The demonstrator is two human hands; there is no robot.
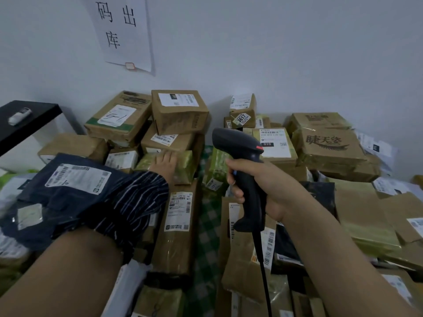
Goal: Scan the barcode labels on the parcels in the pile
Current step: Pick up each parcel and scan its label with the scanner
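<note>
At far left a black table (34,117) carries a small white device (19,115); on the wall above hangs a paper sign (124,33) with handwritten characters. A pile of parcels (240,259) covers the floor against the wall, every one taped shut, so what is inside them is hidden. Nearest on the left lies a dark blue bag (57,202) with a white barcode label; behind it, brown boxes are stacked, one marked "5-1" (119,117). The left hand (166,164), in a striped sleeve, rests on a green-wrapped parcel (185,168), fingers laid fairly straight and gripping nothing. In the middle the right hand (263,188) holds a black scanner (247,186), fingers curled tight round its handle, cable (263,271) hanging below; its head sits beside a box labelled 010 (274,145). Further right lies a printed brown box (329,147).
</note>
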